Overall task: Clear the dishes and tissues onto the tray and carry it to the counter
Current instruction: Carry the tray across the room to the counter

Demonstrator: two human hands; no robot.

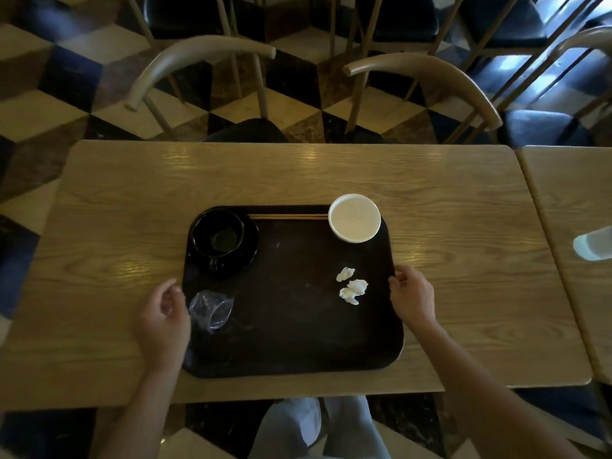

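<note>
Flanking the unlabelled tray (291,326), hands (164,318) (412,294) at its edges.

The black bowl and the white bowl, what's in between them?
In the head view, brown chopsticks lie along the tray's far edge, running from the black bowl to the white bowl.

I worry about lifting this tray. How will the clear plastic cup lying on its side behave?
The clear plastic cup looks thin, so probably very light. Lying on its side on the tray, it may roll when the tray tilts. It lies near the left hand, close to the edge.
</note>
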